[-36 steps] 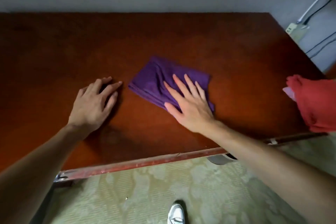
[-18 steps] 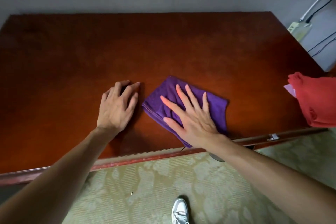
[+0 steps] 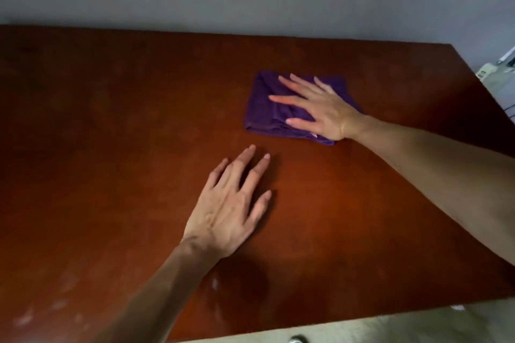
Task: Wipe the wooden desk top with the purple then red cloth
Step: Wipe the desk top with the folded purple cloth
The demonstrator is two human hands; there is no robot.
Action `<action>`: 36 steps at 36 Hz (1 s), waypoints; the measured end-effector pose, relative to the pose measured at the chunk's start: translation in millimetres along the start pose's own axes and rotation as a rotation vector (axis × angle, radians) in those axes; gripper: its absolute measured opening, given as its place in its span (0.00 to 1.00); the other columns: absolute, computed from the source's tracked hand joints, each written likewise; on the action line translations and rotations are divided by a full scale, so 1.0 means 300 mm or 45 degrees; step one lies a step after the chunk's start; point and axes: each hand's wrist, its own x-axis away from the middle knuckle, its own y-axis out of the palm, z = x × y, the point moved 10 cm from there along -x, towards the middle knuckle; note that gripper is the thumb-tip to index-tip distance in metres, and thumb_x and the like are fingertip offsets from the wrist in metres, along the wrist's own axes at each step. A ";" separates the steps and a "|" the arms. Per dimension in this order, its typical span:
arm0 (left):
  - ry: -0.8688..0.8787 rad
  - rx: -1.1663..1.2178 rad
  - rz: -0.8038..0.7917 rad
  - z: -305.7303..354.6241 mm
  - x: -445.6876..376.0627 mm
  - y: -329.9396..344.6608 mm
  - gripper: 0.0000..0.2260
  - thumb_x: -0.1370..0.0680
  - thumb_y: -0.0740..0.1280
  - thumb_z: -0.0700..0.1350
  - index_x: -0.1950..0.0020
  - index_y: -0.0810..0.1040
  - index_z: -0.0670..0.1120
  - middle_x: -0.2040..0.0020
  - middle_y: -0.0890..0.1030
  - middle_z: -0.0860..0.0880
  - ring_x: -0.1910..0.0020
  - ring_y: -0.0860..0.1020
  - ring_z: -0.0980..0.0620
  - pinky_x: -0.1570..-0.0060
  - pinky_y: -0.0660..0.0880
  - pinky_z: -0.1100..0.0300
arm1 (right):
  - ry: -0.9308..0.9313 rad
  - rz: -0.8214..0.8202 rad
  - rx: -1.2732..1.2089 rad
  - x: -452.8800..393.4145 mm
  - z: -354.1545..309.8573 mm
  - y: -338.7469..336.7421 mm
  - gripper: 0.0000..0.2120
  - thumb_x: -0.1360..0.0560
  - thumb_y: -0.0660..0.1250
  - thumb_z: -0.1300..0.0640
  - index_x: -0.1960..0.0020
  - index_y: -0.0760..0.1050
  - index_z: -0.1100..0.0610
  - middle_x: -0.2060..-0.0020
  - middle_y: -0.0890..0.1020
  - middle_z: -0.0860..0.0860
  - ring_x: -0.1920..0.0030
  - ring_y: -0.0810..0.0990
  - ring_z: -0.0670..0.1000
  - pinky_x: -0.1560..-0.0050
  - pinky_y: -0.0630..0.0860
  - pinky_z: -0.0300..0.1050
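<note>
Right hand [image 3: 324,113] flat on purple cloth [image 3: 267,111]; desk [image 3: 111,133] left bare.

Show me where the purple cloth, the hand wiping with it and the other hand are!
purple cloth [image 3: 262,108]: head view, bare left part.
right hand [image 3: 320,110]: head view, back of hand.
left hand [image 3: 225,211]: head view, back of hand.

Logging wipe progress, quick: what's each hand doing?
Left hand: open, flat on the desk.
Right hand: open, pressing the purple cloth.
</note>
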 end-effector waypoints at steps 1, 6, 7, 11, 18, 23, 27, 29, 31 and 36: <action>-0.004 -0.003 -0.022 0.002 -0.012 0.002 0.26 0.15 0.53 0.57 0.18 0.59 0.51 0.20 0.63 0.46 0.20 0.60 0.52 0.22 0.56 0.50 | 0.015 -0.009 -0.006 -0.031 0.042 0.001 0.30 0.19 0.49 0.30 0.19 0.53 0.34 0.16 0.48 0.45 0.16 0.45 0.49 0.19 0.46 0.64; 0.008 -0.027 -0.104 0.008 -0.017 0.016 0.24 0.14 0.50 0.59 0.18 0.60 0.55 0.19 0.62 0.49 0.19 0.56 0.54 0.22 0.51 0.50 | 0.044 -0.050 -0.050 -0.188 0.233 -0.033 0.30 0.20 0.46 0.27 0.20 0.50 0.30 0.16 0.47 0.44 0.17 0.43 0.48 0.20 0.43 0.62; -0.007 -0.017 -0.106 0.003 -0.020 0.018 0.24 0.14 0.49 0.59 0.18 0.60 0.56 0.19 0.62 0.50 0.18 0.55 0.54 0.22 0.51 0.51 | 0.055 -0.052 -0.061 -0.225 0.273 -0.039 0.30 0.21 0.45 0.27 0.20 0.50 0.30 0.16 0.47 0.44 0.17 0.43 0.48 0.20 0.42 0.62; -0.034 -0.026 -0.114 -0.011 -0.052 0.021 0.24 0.14 0.50 0.59 0.18 0.58 0.58 0.18 0.60 0.51 0.18 0.53 0.56 0.22 0.51 0.51 | 0.203 0.008 -0.106 -0.325 0.403 -0.053 0.29 0.20 0.46 0.27 0.21 0.50 0.29 0.16 0.48 0.44 0.17 0.44 0.48 0.19 0.42 0.64; -0.073 -0.031 -0.138 -0.025 -0.044 0.032 0.24 0.15 0.50 0.61 0.18 0.55 0.60 0.17 0.57 0.52 0.18 0.50 0.57 0.20 0.48 0.53 | 0.327 0.031 -0.150 -0.304 0.397 -0.028 0.29 0.19 0.44 0.28 0.20 0.47 0.30 0.16 0.47 0.46 0.17 0.42 0.50 0.20 0.39 0.64; -0.071 -0.013 -0.139 -0.019 -0.049 0.022 0.25 0.15 0.47 0.63 0.18 0.55 0.61 0.18 0.57 0.53 0.18 0.51 0.57 0.21 0.45 0.55 | 0.429 0.056 -0.125 -0.192 0.323 -0.007 0.29 0.18 0.46 0.30 0.18 0.46 0.33 0.16 0.46 0.47 0.16 0.42 0.52 0.20 0.40 0.66; -0.071 0.000 -0.104 -0.015 -0.054 0.002 0.25 0.16 0.47 0.64 0.19 0.57 0.61 0.18 0.57 0.53 0.19 0.53 0.56 0.22 0.42 0.59 | 0.450 0.109 -0.110 0.013 0.185 0.012 0.30 0.18 0.48 0.32 0.18 0.47 0.34 0.16 0.47 0.47 0.16 0.44 0.54 0.21 0.43 0.67; -0.088 0.005 -0.077 -0.013 -0.064 -0.008 0.26 0.17 0.49 0.64 0.19 0.60 0.59 0.19 0.60 0.52 0.20 0.56 0.54 0.23 0.45 0.58 | 0.468 0.104 -0.100 0.140 0.098 0.021 0.31 0.19 0.46 0.31 0.18 0.46 0.35 0.16 0.47 0.47 0.16 0.44 0.54 0.20 0.43 0.67; -0.125 0.005 -0.036 -0.020 -0.061 -0.015 0.27 0.18 0.51 0.63 0.21 0.64 0.55 0.21 0.64 0.50 0.22 0.62 0.49 0.25 0.54 0.54 | 0.467 0.096 -0.097 0.271 -0.007 0.032 0.33 0.22 0.42 0.29 0.18 0.46 0.35 0.16 0.47 0.47 0.16 0.44 0.54 0.21 0.44 0.67; -0.163 -0.041 0.072 -0.023 -0.034 -0.030 0.24 0.18 0.57 0.57 0.27 0.72 0.46 0.29 0.72 0.45 0.32 0.72 0.43 0.36 0.68 0.46 | 0.413 0.109 -0.068 0.632 -0.284 0.070 0.33 0.20 0.46 0.31 0.17 0.48 0.37 0.16 0.48 0.47 0.16 0.44 0.54 0.21 0.48 0.69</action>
